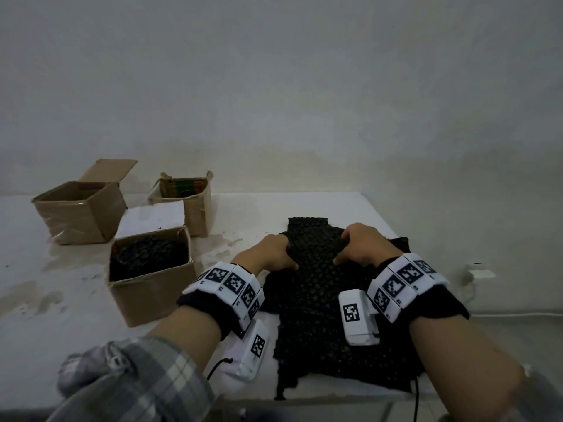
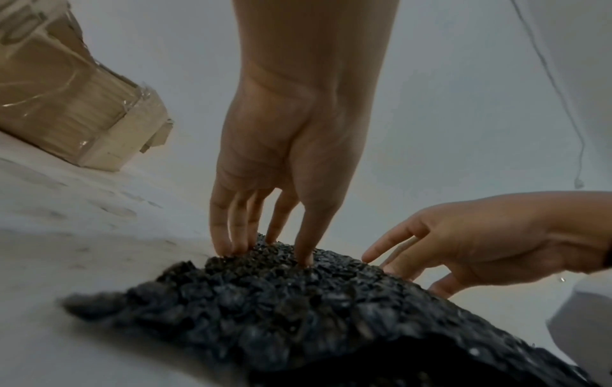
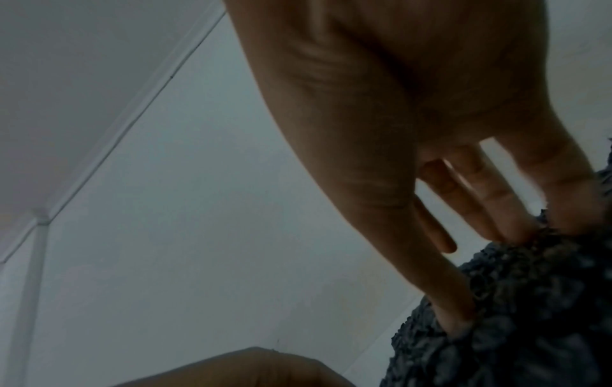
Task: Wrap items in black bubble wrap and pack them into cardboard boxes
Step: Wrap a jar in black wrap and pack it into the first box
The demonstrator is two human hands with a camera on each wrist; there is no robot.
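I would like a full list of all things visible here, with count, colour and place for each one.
black bubble wrap: one sheet, black, on the table in front of the person, folded over something hidden.
cardboard boxes: three, brown, on the table's left part; the nearest box holds black bubble wrap, the far left box is open, the back box has coloured contents.
white sheet: one, white, behind the nearest box.
table: one, white, stained.
wall: pale, behind the table.
wrist bands: two, white with black markers.
left hand: grips the wrap's left edge.
right hand: grips the wrap's right side.
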